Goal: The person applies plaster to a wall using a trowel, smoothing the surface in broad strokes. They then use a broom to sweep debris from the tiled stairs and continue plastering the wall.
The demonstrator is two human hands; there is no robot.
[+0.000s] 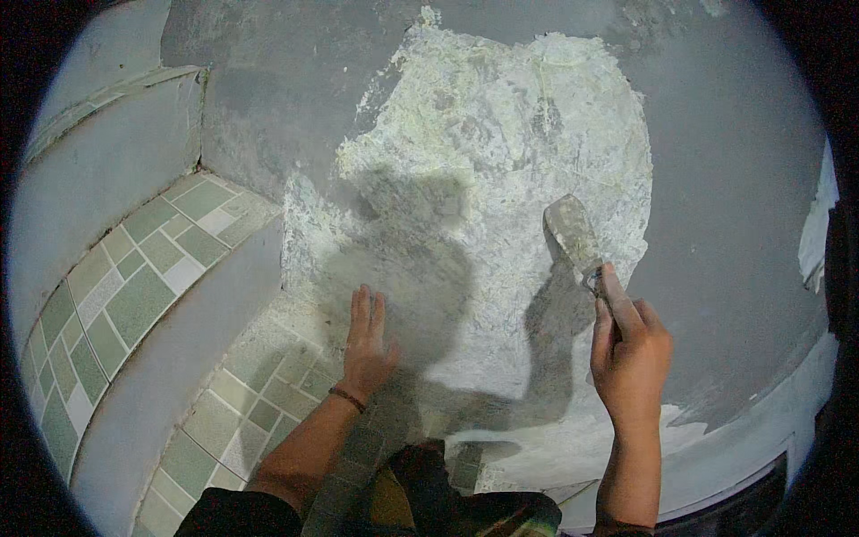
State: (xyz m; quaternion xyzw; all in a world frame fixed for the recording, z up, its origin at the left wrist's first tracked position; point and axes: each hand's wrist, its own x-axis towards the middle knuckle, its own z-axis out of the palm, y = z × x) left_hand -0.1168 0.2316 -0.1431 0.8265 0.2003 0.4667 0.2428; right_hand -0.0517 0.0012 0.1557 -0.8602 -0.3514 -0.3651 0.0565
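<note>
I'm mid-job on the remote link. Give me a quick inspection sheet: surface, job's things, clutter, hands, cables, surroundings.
Surface: grey wall with a large, rough whitish patch, ragged-edged; shadows fall across it.
Job's things: scraper, its blade angled up and left over the patch; contact cannot be told.
Clutter: nothing seen.
Hands: right hand grips the scraper; left hand is empty, fingers extended, in front of the wall's lower part.
Cables: nothing seen.
Surroundings: steps with green and pale tiles at left.

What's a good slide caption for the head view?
Right hand holds a trowel before a rough whitish patch on a gray wall; left hand open, tiled steps at left.
</note>
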